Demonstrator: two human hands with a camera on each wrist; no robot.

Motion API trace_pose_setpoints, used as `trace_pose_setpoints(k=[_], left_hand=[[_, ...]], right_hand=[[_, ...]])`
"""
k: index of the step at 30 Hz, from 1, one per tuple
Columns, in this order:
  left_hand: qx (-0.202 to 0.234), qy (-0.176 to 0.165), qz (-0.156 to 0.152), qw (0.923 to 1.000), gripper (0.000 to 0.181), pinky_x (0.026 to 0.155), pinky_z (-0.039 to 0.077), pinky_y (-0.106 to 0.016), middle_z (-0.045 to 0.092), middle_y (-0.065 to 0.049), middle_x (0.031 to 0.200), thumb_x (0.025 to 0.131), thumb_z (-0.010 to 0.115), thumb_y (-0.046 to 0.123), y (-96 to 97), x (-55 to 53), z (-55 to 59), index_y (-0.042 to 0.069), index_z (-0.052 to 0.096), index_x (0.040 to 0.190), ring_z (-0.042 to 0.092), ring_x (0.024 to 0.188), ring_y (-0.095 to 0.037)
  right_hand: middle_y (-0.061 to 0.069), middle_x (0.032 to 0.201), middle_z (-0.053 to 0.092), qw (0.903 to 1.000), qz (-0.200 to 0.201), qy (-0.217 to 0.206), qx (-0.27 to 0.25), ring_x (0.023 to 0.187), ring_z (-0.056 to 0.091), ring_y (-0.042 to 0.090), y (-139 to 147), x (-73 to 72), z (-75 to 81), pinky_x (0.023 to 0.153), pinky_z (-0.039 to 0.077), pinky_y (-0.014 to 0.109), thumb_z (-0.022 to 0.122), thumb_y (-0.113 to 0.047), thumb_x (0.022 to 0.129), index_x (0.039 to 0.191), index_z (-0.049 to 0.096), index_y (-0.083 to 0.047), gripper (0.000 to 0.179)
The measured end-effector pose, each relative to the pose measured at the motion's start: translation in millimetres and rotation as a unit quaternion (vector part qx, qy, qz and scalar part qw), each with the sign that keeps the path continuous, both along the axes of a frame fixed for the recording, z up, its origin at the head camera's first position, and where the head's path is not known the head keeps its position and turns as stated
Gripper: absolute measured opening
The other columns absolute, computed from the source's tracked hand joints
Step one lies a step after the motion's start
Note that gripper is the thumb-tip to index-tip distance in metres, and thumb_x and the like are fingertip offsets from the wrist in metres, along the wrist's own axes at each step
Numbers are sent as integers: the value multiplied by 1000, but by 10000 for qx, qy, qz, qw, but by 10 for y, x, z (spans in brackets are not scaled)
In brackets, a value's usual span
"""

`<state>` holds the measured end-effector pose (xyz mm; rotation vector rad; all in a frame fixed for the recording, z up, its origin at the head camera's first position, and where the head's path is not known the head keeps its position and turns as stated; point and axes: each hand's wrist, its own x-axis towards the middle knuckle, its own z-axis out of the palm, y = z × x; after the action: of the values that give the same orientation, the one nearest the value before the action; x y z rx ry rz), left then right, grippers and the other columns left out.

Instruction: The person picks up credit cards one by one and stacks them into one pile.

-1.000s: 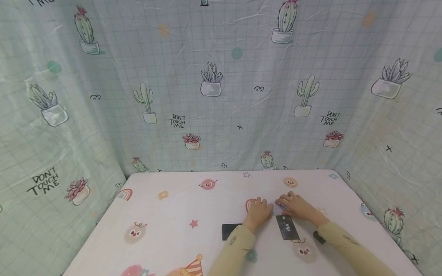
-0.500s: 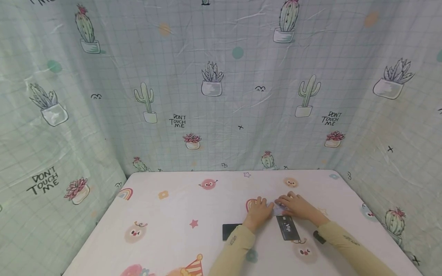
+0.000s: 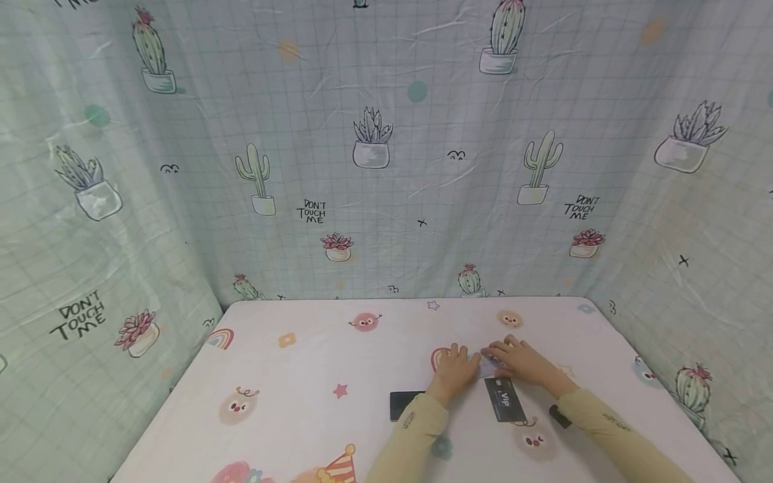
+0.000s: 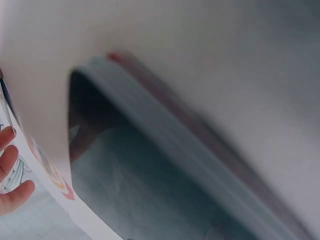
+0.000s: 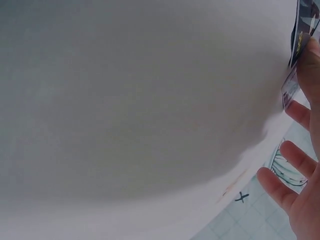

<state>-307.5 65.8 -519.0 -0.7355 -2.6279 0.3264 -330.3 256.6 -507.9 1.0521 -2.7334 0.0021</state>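
On the white tabletop a pale purple card [image 3: 488, 367] lies between the two hands. My left hand [image 3: 455, 374] rests at its left end, fingers spread and relaxed, one fingertip at the card's edge. At the other end my right hand [image 3: 524, 362] pinches the card between thumb and index finger. In the right wrist view that card [image 5: 289, 89] shows below the thumb, the other fingers [image 5: 277, 187] standing apart from it. A black VIP card [image 3: 506, 400] lies just in front of the purple one. Much of the purple card is hidden under the hands.
Beside the left forearm lies a dark, glossy-topped stack [image 3: 403, 405] with layered edges, seen close in the left wrist view. A small black object [image 3: 559, 416] sits by the right sleeve. Cactus-printed cloth [image 3: 386, 201] surrounds the patterned white table [image 3: 302, 376].
The head view has shifted very slightly. Both hands stay at the purple card, and a little more of it shows between them now.
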Motion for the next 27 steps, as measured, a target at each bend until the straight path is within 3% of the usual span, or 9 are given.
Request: trace_pose_setpoints(k=[11, 27], left_hand=[[-19, 53, -3, 10000, 31, 66, 41, -28, 57, 1, 97, 83, 54, 35, 3, 12, 9, 25, 50, 112, 50, 88, -15], [-132, 113, 63, 9998, 30, 74, 45, -32, 58, 1, 99, 85, 51, 34, 22, -9, -28, 27, 49, 114, 51, 93, -16]], right_hand=[[0, 110, 57, 9999, -67, 92, 27, 87, 45, 14, 27, -2, -33, 69, 43, 35, 62, -40, 76, 119, 54, -19, 48], [1, 108, 58, 9992, 144, 352, 88, 87, 47, 16, 51, -22, -45, 68, 43, 35, 61, -44, 76, 117, 54, -18, 50]])
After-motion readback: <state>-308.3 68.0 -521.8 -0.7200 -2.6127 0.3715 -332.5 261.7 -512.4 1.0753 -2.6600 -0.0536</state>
